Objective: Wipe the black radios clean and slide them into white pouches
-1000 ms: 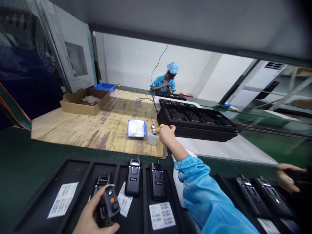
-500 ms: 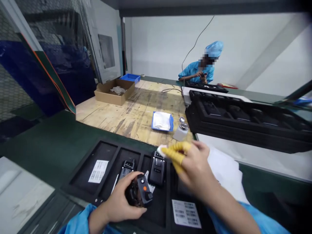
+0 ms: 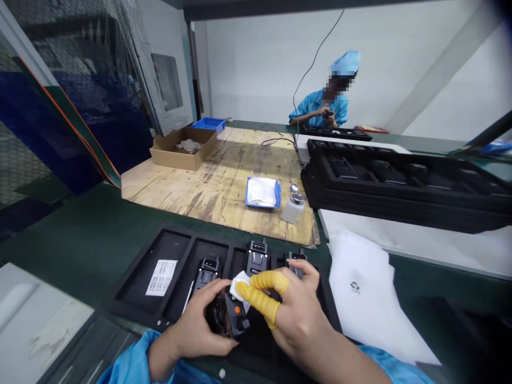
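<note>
The black handheld radio with an orange button (image 3: 237,313) is above the black compartmented tray (image 3: 175,244), your left hand (image 3: 196,325) clamping its fingers around the body. Your right hand (image 3: 298,309), in yellow rubbery finger covers (image 3: 262,303), pinches a small white wipe (image 3: 239,281) at the radio's far edge. Beyond the tray stands a whitish, metal-capped bottle (image 3: 293,212).

My L hand (image 3: 196,325) grips a blk two-way radio (image 3: 236,320), orange btn (image 3: 237,309) facing me. My R hand (image 3: 300,317), yellow finger cots (image 3: 262,302) on, pinches a wht wipe (image 3: 239,284) at the radio's far edge. Below: blk compartmented tray (image 3: 173,248) w/ more radios (image 3: 257,258) + barcode label (image 3: 161,277). Beyond: dispenser btl (image 3: 293,213), lid up, next to blue tray (image 3: 278,196) of wht sheets (image 3: 261,191); co-worker (image 3: 319,105) in blue cap (image 3: 345,63) at back.
</note>
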The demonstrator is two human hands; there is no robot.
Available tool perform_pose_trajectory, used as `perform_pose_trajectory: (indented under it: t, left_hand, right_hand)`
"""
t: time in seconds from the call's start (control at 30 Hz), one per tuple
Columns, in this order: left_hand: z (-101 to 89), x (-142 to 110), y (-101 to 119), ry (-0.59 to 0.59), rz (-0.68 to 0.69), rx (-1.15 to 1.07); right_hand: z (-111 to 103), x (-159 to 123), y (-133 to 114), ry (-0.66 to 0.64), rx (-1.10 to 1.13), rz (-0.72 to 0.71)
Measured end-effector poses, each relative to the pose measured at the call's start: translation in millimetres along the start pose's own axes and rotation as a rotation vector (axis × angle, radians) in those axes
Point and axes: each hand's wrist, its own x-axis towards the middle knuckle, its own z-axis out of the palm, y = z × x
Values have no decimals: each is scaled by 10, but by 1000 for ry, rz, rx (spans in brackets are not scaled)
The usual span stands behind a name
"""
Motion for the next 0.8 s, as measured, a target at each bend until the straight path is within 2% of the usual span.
perform_pose_trajectory:
  t: [0.17, 0.43, 0.63, 0.7, 0.8]
  left_hand:
    - [-15, -12, -18, 47, 32, 69]
    - [-34, 69, 126, -41, 83, 80]
    - [-34, 68, 153, -41, 46, 80]
    - [-16, 60, 185, -20, -6, 58]
    - [26, 95, 319, 48, -224, -146]
  right_hand:
    - [60, -51, -46, -17, 23, -27]
    - [-74, -92, 9, 39, -57, 59]
    - [14, -185, -34, -21, 5, 30]
    - [-4, -189, 22, -8, -33, 61]
    - [-106, -179, 151, 59, -78, 134]
